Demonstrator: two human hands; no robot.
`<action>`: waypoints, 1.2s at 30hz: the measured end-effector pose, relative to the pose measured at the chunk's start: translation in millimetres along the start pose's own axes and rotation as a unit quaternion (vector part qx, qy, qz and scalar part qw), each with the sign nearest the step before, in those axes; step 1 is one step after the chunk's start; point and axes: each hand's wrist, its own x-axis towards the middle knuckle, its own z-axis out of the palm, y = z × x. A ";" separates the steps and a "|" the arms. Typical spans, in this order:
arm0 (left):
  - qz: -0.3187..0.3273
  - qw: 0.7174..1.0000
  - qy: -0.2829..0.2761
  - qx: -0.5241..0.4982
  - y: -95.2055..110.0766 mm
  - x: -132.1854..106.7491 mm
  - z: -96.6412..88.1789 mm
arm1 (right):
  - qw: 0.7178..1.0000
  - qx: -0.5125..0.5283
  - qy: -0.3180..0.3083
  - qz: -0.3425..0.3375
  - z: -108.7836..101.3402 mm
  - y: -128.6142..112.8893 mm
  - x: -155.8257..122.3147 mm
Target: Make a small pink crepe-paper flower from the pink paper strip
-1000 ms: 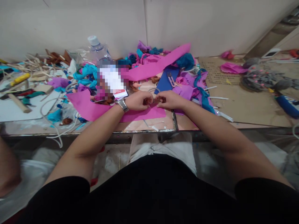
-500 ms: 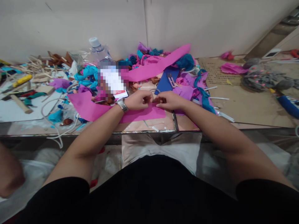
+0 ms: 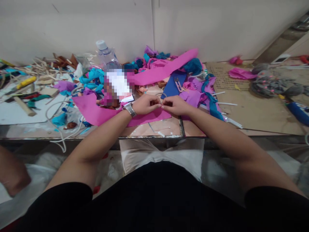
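My left hand (image 3: 146, 105), with a metal watch on its wrist, and my right hand (image 3: 175, 105) meet fingertip to fingertip over a magenta paper sheet (image 3: 96, 112) lying on the workbench. Both hands are closed in a pinch on a small brownish piece between them, too small to name. A longer magenta paper strip (image 3: 166, 67) lies behind them, beside a blue sheet (image 3: 172, 84) with small snips (image 3: 178, 85) on it.
Crumpled teal, purple and pink paper scraps (image 3: 93, 77) pile up around a plastic bottle (image 3: 106, 54). Wooden sticks and a mallet (image 3: 21, 106) lie at left, a white cord (image 3: 58, 135) hangs off the front edge, cardboard (image 3: 253, 109) covers the right. Another person's arm (image 3: 12, 174) shows at lower left.
My two hands have drawn slightly closer together, the fingertips now touching. The view has shifted a little, so everything sits slightly right and lower.
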 end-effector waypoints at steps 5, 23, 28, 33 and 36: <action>-0.029 0.999 0.044 0.006 -2.4 0.9 1.2 | 1.000 -0.020 0.017 0.000 -2.9 0.0 0.3; -0.056 0.995 0.069 -0.044 -4.9 2.2 -3.4 | 0.999 -0.021 0.049 0.010 -5.9 -2.2 -0.5; -0.064 0.994 0.073 -0.046 -5.0 2.3 -2.6 | 0.998 -0.027 0.054 0.001 -4.9 -2.4 -0.1; -0.062 0.994 0.079 -0.039 -6.3 2.5 -0.2 | 0.999 -0.027 0.041 -0.009 -7.0 -5.9 -0.9; -0.055 0.994 0.088 -0.034 -5.9 2.5 -0.2 | 0.999 -0.041 0.025 -0.013 -8.9 -6.8 -1.7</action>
